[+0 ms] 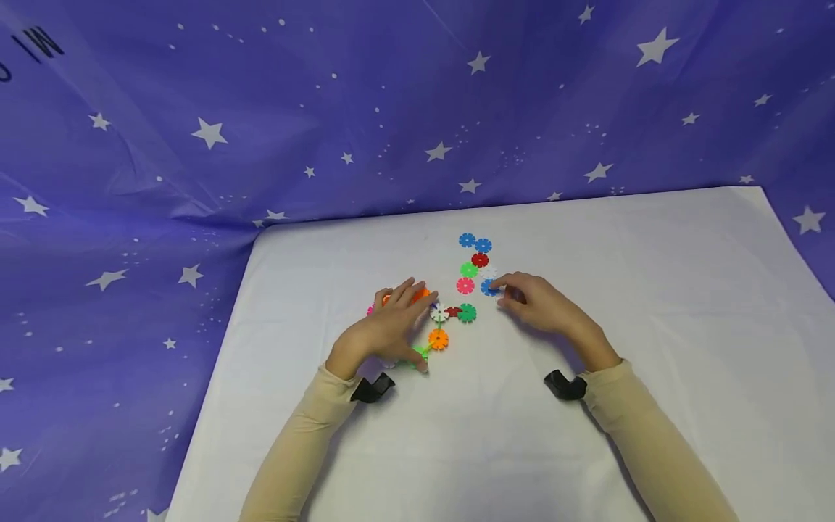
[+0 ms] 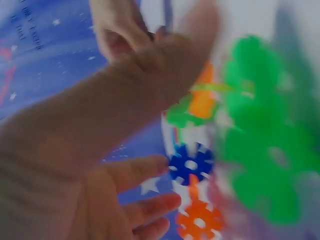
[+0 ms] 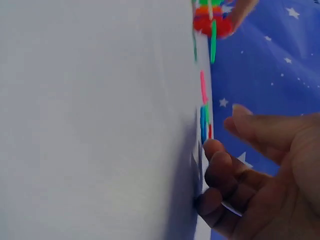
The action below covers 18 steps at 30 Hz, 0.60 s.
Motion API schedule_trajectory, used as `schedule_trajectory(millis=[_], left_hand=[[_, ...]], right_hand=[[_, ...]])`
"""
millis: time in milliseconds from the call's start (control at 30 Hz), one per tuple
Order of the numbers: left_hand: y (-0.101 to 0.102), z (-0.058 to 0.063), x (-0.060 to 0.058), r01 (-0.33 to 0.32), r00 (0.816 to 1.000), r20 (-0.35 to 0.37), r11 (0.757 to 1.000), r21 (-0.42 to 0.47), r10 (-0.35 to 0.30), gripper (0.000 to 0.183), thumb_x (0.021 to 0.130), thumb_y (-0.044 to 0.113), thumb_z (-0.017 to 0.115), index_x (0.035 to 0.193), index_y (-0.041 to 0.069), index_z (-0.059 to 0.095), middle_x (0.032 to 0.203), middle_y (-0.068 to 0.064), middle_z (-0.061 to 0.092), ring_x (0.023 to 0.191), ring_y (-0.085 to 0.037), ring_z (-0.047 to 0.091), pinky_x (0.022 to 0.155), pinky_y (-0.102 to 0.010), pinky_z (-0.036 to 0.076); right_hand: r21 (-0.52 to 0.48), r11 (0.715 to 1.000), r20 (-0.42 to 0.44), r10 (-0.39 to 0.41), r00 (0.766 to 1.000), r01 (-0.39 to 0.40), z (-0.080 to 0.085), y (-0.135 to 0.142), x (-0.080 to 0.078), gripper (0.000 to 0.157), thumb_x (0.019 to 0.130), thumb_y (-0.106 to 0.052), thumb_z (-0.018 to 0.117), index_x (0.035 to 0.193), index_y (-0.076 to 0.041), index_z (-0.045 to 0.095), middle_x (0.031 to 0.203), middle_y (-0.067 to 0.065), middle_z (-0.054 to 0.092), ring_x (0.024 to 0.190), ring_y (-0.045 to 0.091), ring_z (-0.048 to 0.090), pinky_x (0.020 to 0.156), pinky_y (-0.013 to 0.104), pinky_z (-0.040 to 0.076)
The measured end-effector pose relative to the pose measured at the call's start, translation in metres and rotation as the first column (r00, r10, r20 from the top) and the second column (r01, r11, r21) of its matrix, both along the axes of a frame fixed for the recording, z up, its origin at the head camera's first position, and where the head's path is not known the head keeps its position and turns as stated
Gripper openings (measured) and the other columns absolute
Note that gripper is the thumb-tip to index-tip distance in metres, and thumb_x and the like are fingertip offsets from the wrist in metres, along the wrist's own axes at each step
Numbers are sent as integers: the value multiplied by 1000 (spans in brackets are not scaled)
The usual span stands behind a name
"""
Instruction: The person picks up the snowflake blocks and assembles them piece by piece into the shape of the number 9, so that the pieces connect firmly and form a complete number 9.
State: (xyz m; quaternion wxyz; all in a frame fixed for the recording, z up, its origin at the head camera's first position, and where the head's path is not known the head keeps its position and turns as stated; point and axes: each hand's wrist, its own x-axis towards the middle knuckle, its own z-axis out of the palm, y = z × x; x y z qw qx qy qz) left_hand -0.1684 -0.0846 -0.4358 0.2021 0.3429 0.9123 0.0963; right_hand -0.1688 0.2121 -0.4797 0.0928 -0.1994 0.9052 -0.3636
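Spanning a chain of notched plastic discs (image 1: 438,345) on a white-covered bench (image 1: 483,449), a person's left hand (image 1: 386,328) lies palm down with fingers spread wide, thumb set toward the near side, apparently to steady the joined pieces. Across from it, the right hand (image 1: 546,301) has its forefinger at a blue disc (image 1: 489,288), the thumb apart from it and nothing visibly gripped between them; whether the fingertip touches the disc, I cannot tell from where I stand. That disc lies at the near end of a loose scatter that includes a pink disc (image 1: 465,281), a white disc (image 1: 487,271) and a red disc (image 1: 480,256), probably laid out flat and singly so that each is easy to pick up. The chain's right end is a green disc (image 1: 467,308), just short of the scatter, perhaps turned that way to face the loose pieces. Both forearms, in beige sleeves (image 1: 652,442), slant inward from the near side, wrists above the bench, the left wrist bent over the chain and the right hand turned on its side, its other fingers curled loosely.
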Motion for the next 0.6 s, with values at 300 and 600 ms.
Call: schedule_trajectory(millis=[300, 600], left_hand=[[31, -6, 1, -43, 996, -67, 989, 142, 53, 72, 87, 45, 71, 145, 10, 46, 144, -9, 49, 137, -27, 40, 111, -50, 29], [53, -26, -1, -16, 981, -192, 992, 125, 40, 58, 87, 43, 73, 135, 13, 58, 114, -2, 59, 108, -18, 54, 102, -41, 34]], right_hand=[[218, 974, 34, 56, 998, -63, 6, -5, -15, 43, 93, -12, 66, 135, -9, 58, 90, 6, 57, 78, 18, 50, 71, 33, 44], [247, 964, -2, 101, 995, -97, 7, -2, -13, 38, 91, -9, 67, 128, -17, 64, 85, 2, 57, 74, 17, 48, 69, 32, 42]])
